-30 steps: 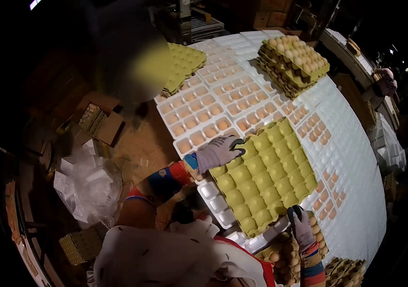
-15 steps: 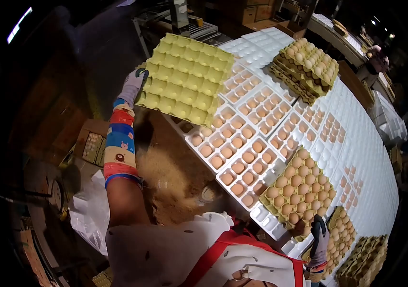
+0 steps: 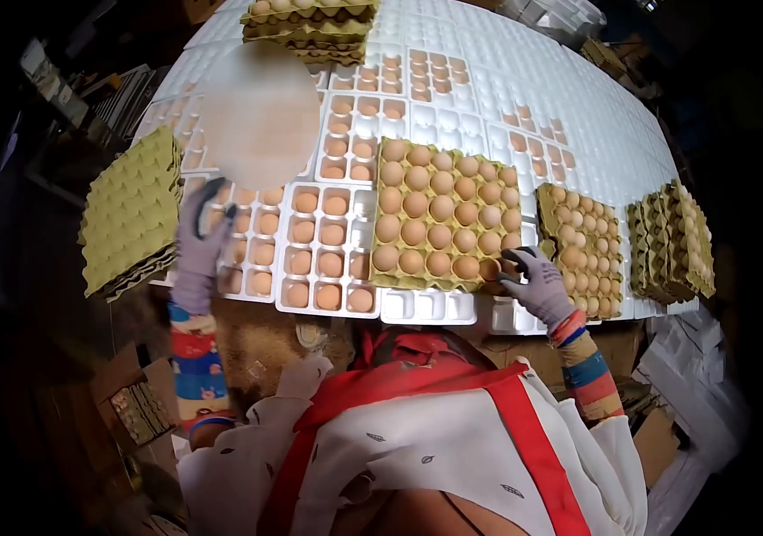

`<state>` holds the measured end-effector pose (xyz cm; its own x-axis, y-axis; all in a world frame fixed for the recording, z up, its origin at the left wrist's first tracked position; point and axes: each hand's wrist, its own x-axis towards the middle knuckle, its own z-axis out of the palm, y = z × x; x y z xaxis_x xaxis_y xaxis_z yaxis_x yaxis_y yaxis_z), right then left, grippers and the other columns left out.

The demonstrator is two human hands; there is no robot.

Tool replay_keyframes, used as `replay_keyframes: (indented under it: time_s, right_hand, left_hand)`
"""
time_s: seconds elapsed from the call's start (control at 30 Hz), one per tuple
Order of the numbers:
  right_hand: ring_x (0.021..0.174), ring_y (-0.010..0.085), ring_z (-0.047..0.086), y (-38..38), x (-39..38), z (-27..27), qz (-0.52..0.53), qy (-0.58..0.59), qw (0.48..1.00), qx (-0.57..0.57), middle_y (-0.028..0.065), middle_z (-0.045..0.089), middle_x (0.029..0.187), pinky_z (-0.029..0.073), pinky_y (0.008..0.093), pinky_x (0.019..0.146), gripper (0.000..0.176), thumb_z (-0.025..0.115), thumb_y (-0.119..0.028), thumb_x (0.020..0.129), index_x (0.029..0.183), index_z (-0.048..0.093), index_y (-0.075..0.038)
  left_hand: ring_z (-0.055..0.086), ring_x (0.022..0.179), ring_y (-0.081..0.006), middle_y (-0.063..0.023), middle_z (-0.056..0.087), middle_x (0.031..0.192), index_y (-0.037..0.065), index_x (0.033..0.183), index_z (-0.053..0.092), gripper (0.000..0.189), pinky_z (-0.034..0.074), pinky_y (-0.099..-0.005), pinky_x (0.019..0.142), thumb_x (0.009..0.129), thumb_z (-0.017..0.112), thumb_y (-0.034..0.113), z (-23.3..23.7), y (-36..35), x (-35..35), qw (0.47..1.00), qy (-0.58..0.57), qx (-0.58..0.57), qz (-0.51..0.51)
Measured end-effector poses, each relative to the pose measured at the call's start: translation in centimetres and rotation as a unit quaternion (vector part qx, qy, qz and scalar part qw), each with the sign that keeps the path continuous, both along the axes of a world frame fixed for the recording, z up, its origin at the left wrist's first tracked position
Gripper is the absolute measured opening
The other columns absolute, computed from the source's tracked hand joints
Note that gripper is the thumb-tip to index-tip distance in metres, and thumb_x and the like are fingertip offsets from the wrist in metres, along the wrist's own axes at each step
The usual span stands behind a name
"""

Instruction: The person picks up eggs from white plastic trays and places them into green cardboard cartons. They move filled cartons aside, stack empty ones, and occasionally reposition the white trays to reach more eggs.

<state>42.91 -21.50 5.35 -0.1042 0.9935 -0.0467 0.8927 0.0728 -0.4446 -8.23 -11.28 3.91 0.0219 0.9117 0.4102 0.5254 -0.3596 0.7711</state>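
Note:
My left hand (image 3: 203, 237), in a grey glove with dark fingertips, is over the white foam trays (image 3: 285, 313) of brown eggs, fingers stretched out and holding nothing. Just left of it, a yellow pulp egg tray stack (image 3: 131, 214), its cups bare, lies at the table's edge. My right hand (image 3: 538, 281), gloved alike, has its fingers bent round the near right corner of a full pulp egg tray (image 3: 399, 284). Rows of brown eggs (image 3: 440, 210) fill that tray, which rests on the foam trays. Part of the grip is hidden by the fingers.
Right of my right hand are another full egg tray (image 3: 582, 250) and a tilted tray stack (image 3: 672, 241). A taller stack (image 3: 310, 31) stands at the back. A blurred pale oval (image 3: 261, 116) hides some foam trays. An open carton (image 3: 136, 397) sits low at left.
My left hand has let go of the yellow egg tray, which now lies at the left edge. My view has turned right; my right hand stays at the full tray's corner.

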Motion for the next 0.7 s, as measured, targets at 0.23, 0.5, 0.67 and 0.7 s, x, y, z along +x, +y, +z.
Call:
replay_keyframes:
  time_s: [0.23,0.5,0.67,0.7]
  right_hand:
    - [0.092,0.0324,0.061,5.8,-5.2,-5.6,0.034,-0.146,0.988,0.044,0.0148,0.056,0.104,0.049,0.0453,0.075,0.037,0.065,-0.029,0.08,0.111,0.055,-0.011]
    - [0.082,0.0198,0.066,5.3,2.1,-4.4,-0.078,0.571,0.812,-0.096,0.0087,0.065,0.092,0.054,0.0304,0.07,0.032,0.058,-0.025,0.091,0.113,0.061,-0.002]
    - [0.079,0.0215,0.065,4.6,3.4,-4.7,-0.056,0.511,0.843,-0.16,0.0079,0.064,0.086,0.052,0.0327,0.064,0.028,0.062,-0.03,0.088,0.1,0.062,-0.004]
    - [0.081,0.0238,0.065,4.2,1.8,-3.5,0.04,0.298,0.949,-0.093,0.009,0.064,0.088,0.052,0.035,0.066,0.028,0.065,-0.029,0.085,0.101,0.062,-0.006]
  left_hand:
    - [0.048,0.117,-0.0318,-0.013,0.052,0.127,0.011,0.125,0.058,0.059,0.036,-0.0444,0.103,0.072,0.075,0.03,-2.3,-5.5,20.2,0.945,0.249,0.031,-0.209]
    - [0.05,0.11,-0.0294,-0.0103,0.054,0.118,0.012,0.101,0.059,0.035,0.037,-0.0445,0.101,0.069,0.074,0.015,-5.6,-5.8,24.0,0.929,0.321,0.041,-0.179]
    - [0.06,0.092,-0.0224,-0.009,0.059,0.108,0.004,0.128,0.053,0.061,0.051,-0.0349,0.081,0.072,0.075,0.012,-5.0,-5.3,23.4,0.987,-0.007,-0.061,-0.152]
    - [0.059,0.094,-0.0215,-0.009,0.057,0.109,0.003,0.125,0.054,0.051,0.051,-0.0345,0.084,0.077,0.07,0.011,-4.9,-5.2,23.3,0.979,-0.082,-0.08,-0.166]
